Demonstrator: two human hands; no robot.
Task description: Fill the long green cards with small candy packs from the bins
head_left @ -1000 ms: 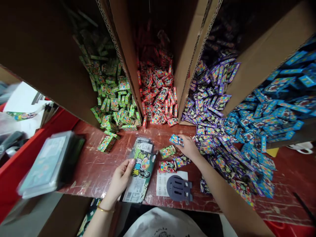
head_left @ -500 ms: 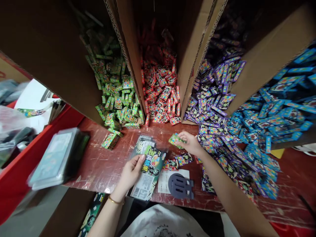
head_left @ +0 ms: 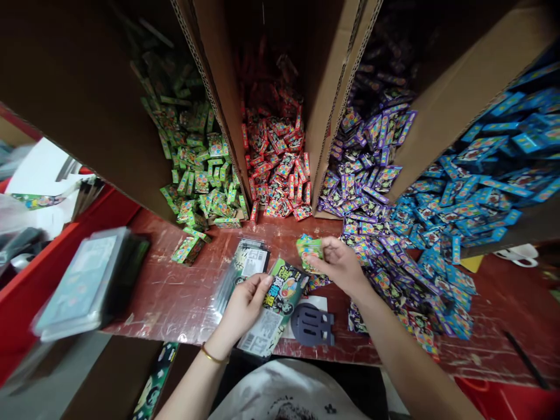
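Observation:
My left hand [head_left: 247, 303] pinches the edge of a clear pouch [head_left: 271, 309] printed in black, green and yellow, near the table's front edge. To its right my right hand [head_left: 341, 265] is closed on small packets [head_left: 310, 254]; a green one faces up, with a bit of blue at its top. A purple packet [head_left: 317, 282] lies just under that hand. Beside the pouch rests a dark grey slotted plastic piece [head_left: 312, 325] on a white paper. More clear pouches [head_left: 254, 259] are stacked behind my left hand.
Cardboard dividers [head_left: 219, 105] separate piles of green [head_left: 201, 181], red [head_left: 280, 169], purple [head_left: 365, 175] and blue packets [head_left: 472, 192]. Purple and blue ones spill onto the red table [head_left: 175, 291]. Clear sleeves [head_left: 83, 286] and a red bin [head_left: 26, 303] are at the left.
My right hand has lifted the packets and tilted them up. The pouch in my left hand has shifted right, off the stack, and the red packet beside it is no longer visible.

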